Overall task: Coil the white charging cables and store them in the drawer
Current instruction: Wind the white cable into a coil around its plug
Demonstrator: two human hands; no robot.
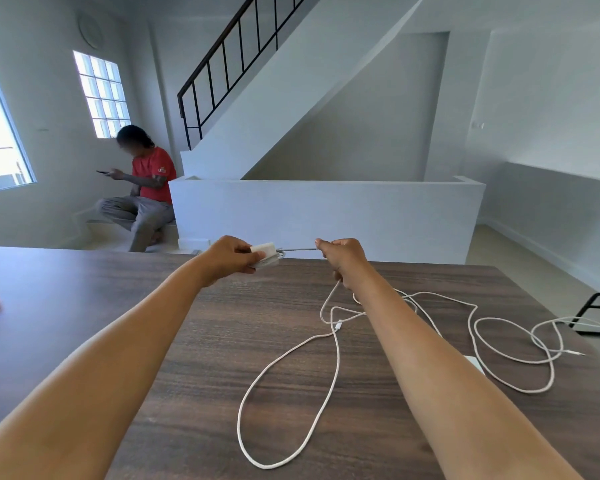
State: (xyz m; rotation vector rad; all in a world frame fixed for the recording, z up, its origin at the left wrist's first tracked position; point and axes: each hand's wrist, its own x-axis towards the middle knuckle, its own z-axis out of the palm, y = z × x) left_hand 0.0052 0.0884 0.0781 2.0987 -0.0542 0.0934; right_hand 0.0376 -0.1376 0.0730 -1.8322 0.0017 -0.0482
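White cable (326,355), limp and light, sprawls near; left hand (231,256) clamps the charger (265,254), right hand (343,259) pinches cable beside it.

Brightness: bright, even daylight throughout.
Source: large window (0,133) at far left, blown out to white; glass-block window (102,95) beside it also glows.
Shadows: soft and faint on the dark wood table (194,341).
Glare: pale sheen on the table's left part.
Distortion: wide-angle bending of walls and stair railing (229,60) near the edges.
Focus: mostly sharp; slight softness at the corners.
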